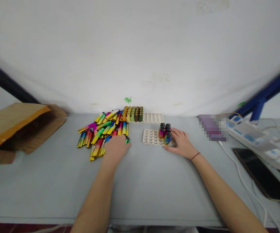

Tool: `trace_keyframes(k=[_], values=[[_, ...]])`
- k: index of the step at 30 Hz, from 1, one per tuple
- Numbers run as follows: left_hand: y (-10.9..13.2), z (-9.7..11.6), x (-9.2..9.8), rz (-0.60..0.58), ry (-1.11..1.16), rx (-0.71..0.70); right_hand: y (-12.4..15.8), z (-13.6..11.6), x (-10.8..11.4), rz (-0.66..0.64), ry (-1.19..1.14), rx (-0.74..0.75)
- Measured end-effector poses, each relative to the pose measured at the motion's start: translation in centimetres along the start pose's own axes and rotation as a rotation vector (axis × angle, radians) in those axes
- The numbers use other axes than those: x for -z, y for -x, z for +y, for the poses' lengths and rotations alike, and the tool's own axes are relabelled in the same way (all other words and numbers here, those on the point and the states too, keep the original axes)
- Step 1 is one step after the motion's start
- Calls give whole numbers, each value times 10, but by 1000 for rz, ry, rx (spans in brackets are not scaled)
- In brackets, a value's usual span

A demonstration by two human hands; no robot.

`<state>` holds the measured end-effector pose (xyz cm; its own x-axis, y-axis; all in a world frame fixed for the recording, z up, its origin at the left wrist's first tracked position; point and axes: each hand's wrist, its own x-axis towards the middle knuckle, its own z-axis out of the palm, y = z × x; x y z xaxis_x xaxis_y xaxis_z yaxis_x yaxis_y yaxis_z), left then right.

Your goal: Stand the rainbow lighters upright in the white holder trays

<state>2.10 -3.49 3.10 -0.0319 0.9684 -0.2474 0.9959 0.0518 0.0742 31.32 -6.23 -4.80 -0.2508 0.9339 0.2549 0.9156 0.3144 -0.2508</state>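
My left hand (115,147) is over the near right side of a loose pile of shiny, multicoloured lighters (98,134). Its fingers are mostly hidden; a green-ended lighter (127,140) sticks out by the thumb and seems to be gripped. At the right end of a white moulded tray (150,137), my right hand (182,144) curves round with the thumb at the front corner and the fingers behind, holding that end. Several lighters (165,132) stand upright in the tray's right part, close to those fingers. Round hollows show across its left part.
By the wall, a block of upright lighters (132,114) stands beside a second white tray (154,117). An open cardboard box (23,129) lies at left. At right are a blurred-out device (213,127), a power strip (256,139), a dark phone (262,173) and white cables (237,170).
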Motion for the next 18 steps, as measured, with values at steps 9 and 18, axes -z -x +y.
trace_keyframes(k=[9, 18], values=[[-14, 6, -7, 81, 925, -187, -1, 0, 0, -16, 2, -7], [-8, 39, -20, -200, 1744, -119, 0, 2, -2, 8, 4, 9]])
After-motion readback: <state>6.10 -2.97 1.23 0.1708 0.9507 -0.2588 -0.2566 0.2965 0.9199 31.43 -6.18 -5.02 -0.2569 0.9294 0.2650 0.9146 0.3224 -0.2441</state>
